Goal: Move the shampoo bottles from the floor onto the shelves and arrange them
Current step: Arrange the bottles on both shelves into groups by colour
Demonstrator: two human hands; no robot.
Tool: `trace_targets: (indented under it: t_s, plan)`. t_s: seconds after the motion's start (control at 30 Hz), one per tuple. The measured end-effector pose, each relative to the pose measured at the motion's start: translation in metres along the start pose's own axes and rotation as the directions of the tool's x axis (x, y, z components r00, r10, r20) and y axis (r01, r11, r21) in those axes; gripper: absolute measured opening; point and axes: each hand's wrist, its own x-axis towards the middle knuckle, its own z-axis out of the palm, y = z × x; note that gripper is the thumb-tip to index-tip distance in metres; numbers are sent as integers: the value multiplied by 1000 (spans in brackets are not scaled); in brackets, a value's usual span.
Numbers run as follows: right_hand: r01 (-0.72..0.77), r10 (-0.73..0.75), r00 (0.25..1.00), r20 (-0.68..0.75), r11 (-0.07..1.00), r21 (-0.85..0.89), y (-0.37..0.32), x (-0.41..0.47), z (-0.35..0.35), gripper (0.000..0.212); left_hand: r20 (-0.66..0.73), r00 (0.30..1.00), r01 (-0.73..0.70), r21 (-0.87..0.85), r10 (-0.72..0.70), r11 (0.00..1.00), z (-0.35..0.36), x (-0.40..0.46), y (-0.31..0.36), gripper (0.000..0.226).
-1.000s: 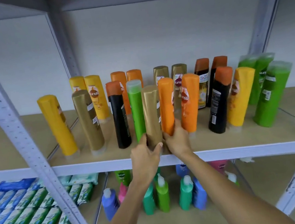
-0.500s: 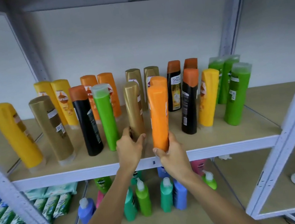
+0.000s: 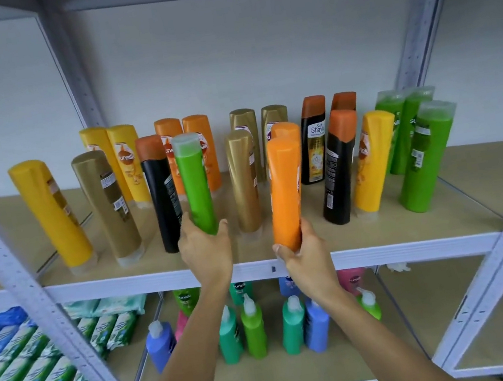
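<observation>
Fingers on the left hand (image 3: 207,254) are mostly hidden behind the green bottle (image 3: 195,185), only the thumb shows curled round its right side, so it's gripping low down. Right hand (image 3: 306,255) wraps the base of the orange bottle (image 3: 286,192), thumb in front, fingertips out of sight behind it. Can't tell if either bottle's bottom touches the shelf (image 3: 379,233). Gold bottle (image 3: 244,184) stands between the two hands; both forearms reach up from below
</observation>
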Motion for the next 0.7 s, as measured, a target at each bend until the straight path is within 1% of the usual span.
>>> trace_targets:
  t_s: [0.07,0.1,0.2,0.27,0.3,0.37,0.47,0.57,0.7]
  plan:
    - [8,-8,1000,14,1000,1,-2,-2,-1,59,31,994,107,8,-108,994,6,1,7,71]
    - [12,-12,1000,23,1000,8,-3,-3,-2,59,37,989,145,14,-145,989,9,1,9,70]
    - [23,-25,998,51,999,25,-5,-3,-3,61,25,980,197,23,-198,980,14,6,13,54]
    - [28,-29,997,69,999,26,-6,-2,1,60,23,985,172,38,-173,984,13,9,11,41]
    - [32,-34,997,76,999,27,-6,-1,4,57,30,990,138,55,-140,989,10,9,8,37]
    - [55,-57,995,81,998,20,-8,1,11,50,50,997,48,98,-53,994,0,5,0,37]
    - [92,-94,990,107,995,24,-16,2,28,47,66,996,-70,126,62,989,-22,-4,-19,37]
    - [117,-113,986,126,993,-21,-24,6,51,48,66,994,-100,161,90,982,-45,-6,-32,38]
    - [133,-120,981,149,988,-81,-35,21,83,52,68,995,-87,190,76,978,-62,-2,-37,39]
